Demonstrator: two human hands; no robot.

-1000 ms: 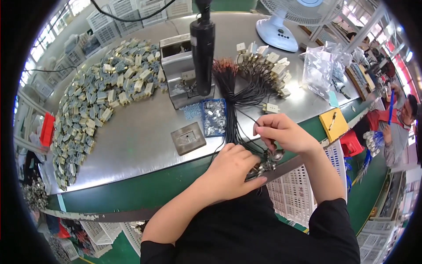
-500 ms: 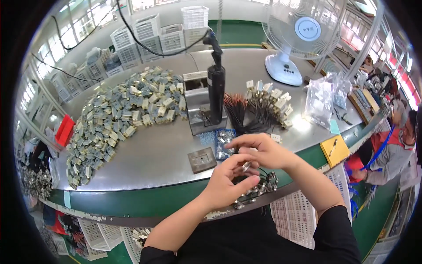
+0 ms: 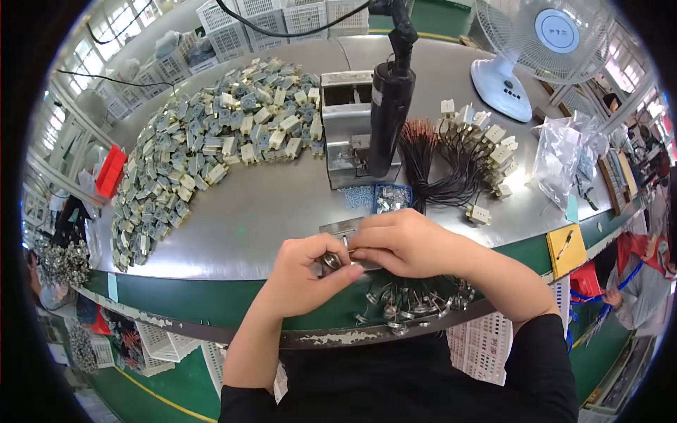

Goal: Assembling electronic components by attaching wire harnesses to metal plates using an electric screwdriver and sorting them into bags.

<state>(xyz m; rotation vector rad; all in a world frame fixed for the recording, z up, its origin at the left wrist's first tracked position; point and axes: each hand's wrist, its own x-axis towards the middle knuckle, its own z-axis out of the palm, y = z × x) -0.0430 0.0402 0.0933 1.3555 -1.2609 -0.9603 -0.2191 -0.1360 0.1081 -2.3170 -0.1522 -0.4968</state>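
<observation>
Both hands have drawn in closer to the body since a second ago, now meeting over the table's green front edge (image 3: 211,296). The left hand (image 3: 307,275) is pinching a small round metal part (image 3: 331,261) between thumb and fingers; the right hand (image 3: 409,243) is gripping its other side, above a cluster of wired metal parts (image 3: 416,307)

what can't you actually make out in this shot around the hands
- Head view: the small metal part is mostly covered by the left hand and right hand.
- The flat metal plate is half hidden behind them.
- The blue tray holds bits too small to identify.
</observation>
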